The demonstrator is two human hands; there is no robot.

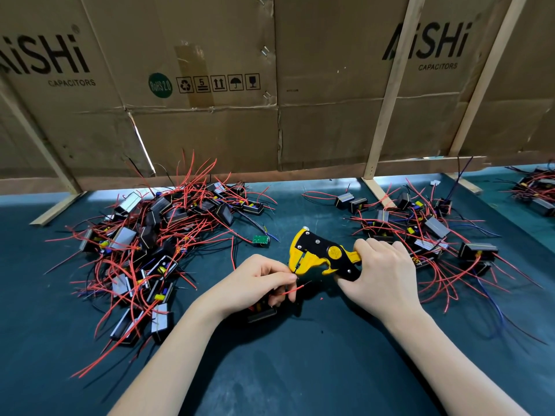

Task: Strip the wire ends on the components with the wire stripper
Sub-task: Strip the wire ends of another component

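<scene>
My right hand [380, 274] grips the handles of a yellow and black wire stripper [322, 255], its jaws pointing left. My left hand [258, 280] pinches a thin dark wire at the jaws, and the wire end sits inside them. Under my left hand lies a black component [261, 313], partly hidden by the fingers. A red wire [295, 289] with a bared tip sticks out to the right below the jaws.
A large heap of black components with red wires [156, 235] lies left on the dark green mat [300, 370]. A smaller heap [426, 232] lies right, another [537, 190] far right. A small green circuit board [260, 240] sits near the stripper. Cardboard panels [270, 85] on wooden struts wall the back.
</scene>
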